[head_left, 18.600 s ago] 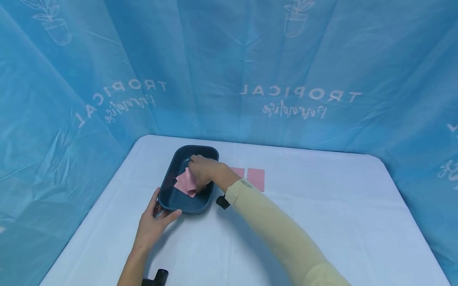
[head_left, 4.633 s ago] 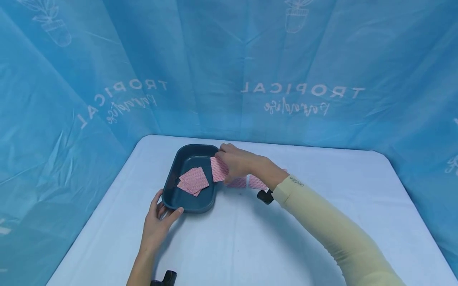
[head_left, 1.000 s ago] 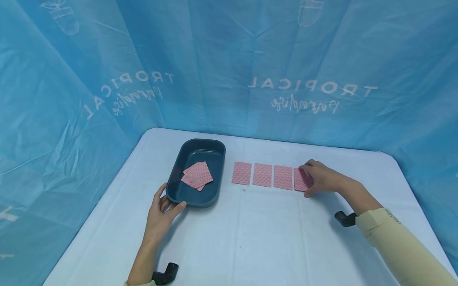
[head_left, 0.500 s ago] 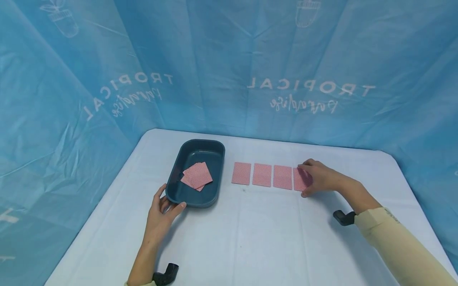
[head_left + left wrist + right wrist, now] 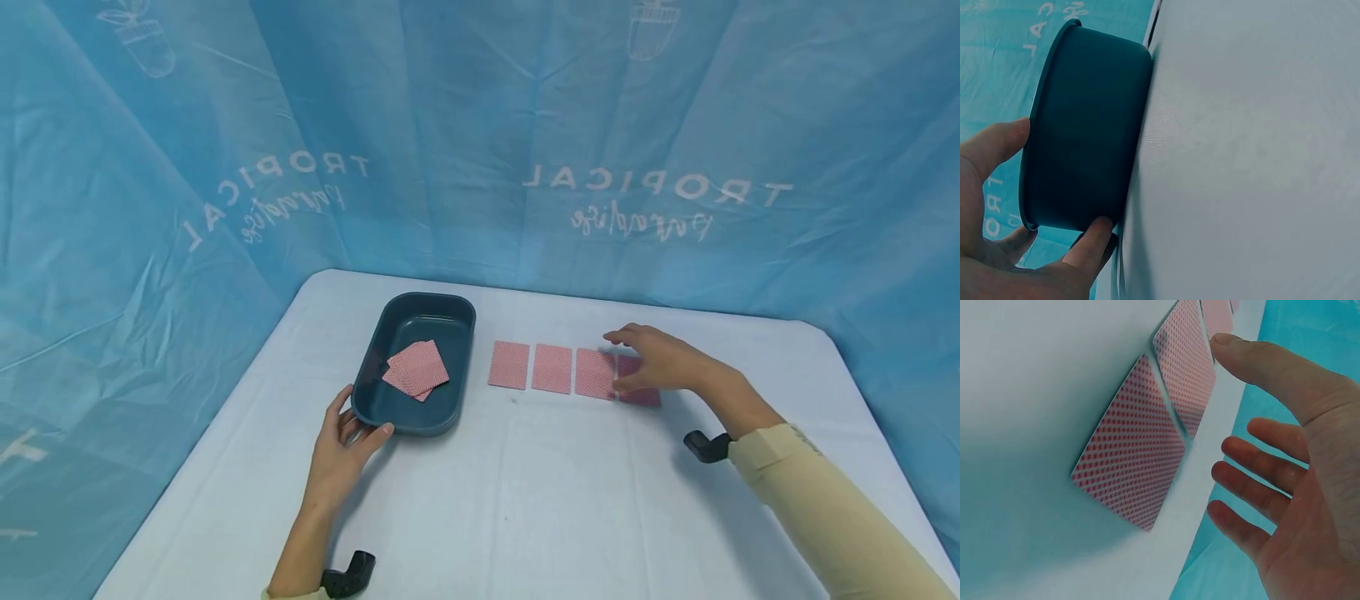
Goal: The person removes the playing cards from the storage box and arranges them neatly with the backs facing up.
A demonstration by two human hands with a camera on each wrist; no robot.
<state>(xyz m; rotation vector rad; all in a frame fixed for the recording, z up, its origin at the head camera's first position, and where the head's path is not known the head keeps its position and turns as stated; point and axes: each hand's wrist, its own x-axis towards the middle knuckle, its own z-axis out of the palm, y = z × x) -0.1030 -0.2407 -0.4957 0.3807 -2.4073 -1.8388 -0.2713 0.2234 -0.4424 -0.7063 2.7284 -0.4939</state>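
Observation:
Near the left of the table stands a dark blue plastic tray [image 5: 452, 417], with a small pile of playing cards [image 5: 417, 367] lying face down in it. My left hand [image 5: 336, 462] holds the tray's near left corner, thumb at the front rim and fingers round the side. Several red-patterned playing cards [image 5: 552, 368] lie face down in a row to the right of the tray. Above the rightmost card [image 5: 1132, 447] hovers my right hand [image 5: 663, 362], fingers spread apart and nothing between them. In the right wrist view, that card lies flat on the cloth.
A white cloth [image 5: 555, 492] covers the table. Blue curtains [image 5: 480, 225] with white lettering hang behind it and at its sides. Each wrist wears a black camera mount [image 5: 705, 447].
Over the last second my right hand has let go of the rightmost card and lifted slightly leftward. Since the earlier frames, the row of cards has grown to the right. The left hand stays at the tray.

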